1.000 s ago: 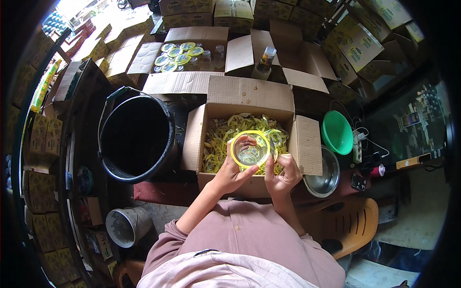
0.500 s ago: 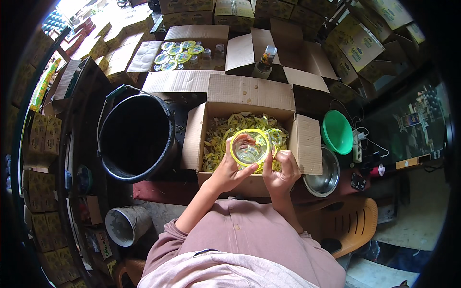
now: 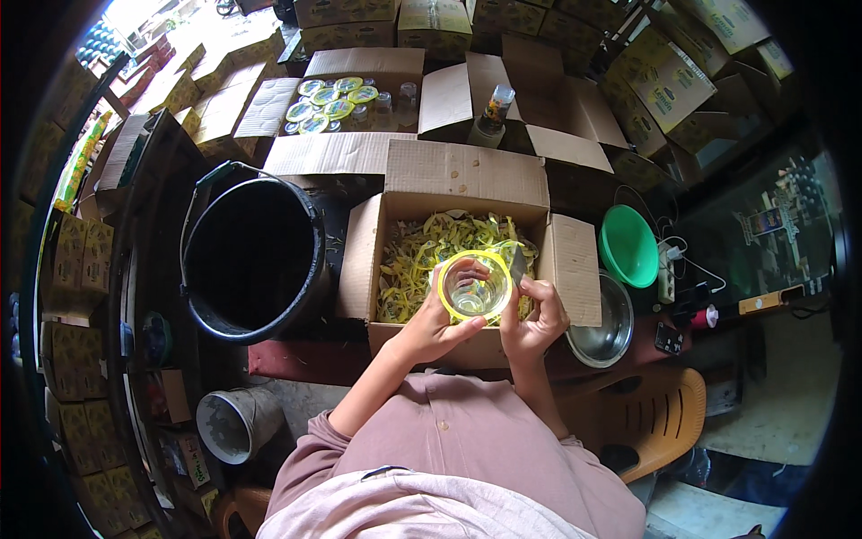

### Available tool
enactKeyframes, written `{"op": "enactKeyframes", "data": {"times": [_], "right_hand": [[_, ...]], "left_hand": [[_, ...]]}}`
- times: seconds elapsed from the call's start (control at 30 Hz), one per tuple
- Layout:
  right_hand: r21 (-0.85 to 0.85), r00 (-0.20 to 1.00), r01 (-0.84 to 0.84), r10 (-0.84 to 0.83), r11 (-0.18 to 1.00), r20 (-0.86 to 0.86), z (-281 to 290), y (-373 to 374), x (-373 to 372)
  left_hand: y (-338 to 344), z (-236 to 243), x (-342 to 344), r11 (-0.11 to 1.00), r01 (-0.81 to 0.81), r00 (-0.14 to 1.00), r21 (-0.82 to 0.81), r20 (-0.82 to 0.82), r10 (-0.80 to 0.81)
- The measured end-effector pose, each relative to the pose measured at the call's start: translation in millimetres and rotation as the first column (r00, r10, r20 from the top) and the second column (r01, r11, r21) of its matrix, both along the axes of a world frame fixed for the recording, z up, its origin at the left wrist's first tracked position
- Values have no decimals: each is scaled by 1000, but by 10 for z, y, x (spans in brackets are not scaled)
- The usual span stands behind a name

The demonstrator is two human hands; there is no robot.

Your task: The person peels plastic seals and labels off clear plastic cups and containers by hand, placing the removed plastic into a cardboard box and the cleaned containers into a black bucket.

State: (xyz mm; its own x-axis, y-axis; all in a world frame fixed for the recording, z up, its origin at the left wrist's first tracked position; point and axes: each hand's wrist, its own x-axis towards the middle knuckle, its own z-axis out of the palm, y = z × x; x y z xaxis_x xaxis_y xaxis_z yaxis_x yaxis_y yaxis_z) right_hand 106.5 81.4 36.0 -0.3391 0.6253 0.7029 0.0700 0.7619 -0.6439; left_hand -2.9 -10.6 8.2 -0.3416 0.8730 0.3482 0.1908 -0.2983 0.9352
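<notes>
A clear plastic cup (image 3: 474,292) with a yellow rim is tilted so that its open mouth faces up at me. My left hand (image 3: 437,325) is closed around its left and near side, thumb along the lower rim. Close against the cup's right side, my right hand (image 3: 533,322) is closed in a pinch. A small flat grey piece like a blade (image 3: 517,266) sticks up from its fingertips; its exact kind is unclear. Under both hands stands an open cardboard box (image 3: 467,169) holding a heap of thin yellow-green strips (image 3: 409,260).
A large black bucket (image 3: 319,260) stands left of the box. To the right are a green bowl (image 3: 628,247) and a metal bowl (image 3: 602,346). Behind, another open carton (image 3: 359,148) holds yellow-lidded cups (image 3: 314,121). A bottle (image 3: 496,112) stands beside it. An orange chair (image 3: 664,409) is at lower right.
The cup and both hands have shifted slightly right and toward me. A yellow strip beside the cup's rim has changed position, and the grey piece now shows above my right fingers.
</notes>
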Motion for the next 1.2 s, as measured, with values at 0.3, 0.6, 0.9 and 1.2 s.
{"op": "enactKeyframes", "data": {"times": [0.3, 0.6, 0.9, 1.2], "right_hand": [[103, 999, 38, -41, 994, 32, -25, -62, 59], [130, 999, 17, -21, 991, 28, 3, 15, 22], [73, 999, 21, -23, 997, 29, -77, -16, 102], [137, 999, 8, -13, 990, 35, -10, 39, 50]], "left_hand": [[2, -12, -30, 1000, -15, 999, 6, -44, 15], [-15, 53, -23, 999, 3, 991, -48, -134, -9], [9, 7, -11, 999, 25, 997, 47, 73, -28], [-26, 40, -35, 999, 41, 990, -34, -132, -45]]}}
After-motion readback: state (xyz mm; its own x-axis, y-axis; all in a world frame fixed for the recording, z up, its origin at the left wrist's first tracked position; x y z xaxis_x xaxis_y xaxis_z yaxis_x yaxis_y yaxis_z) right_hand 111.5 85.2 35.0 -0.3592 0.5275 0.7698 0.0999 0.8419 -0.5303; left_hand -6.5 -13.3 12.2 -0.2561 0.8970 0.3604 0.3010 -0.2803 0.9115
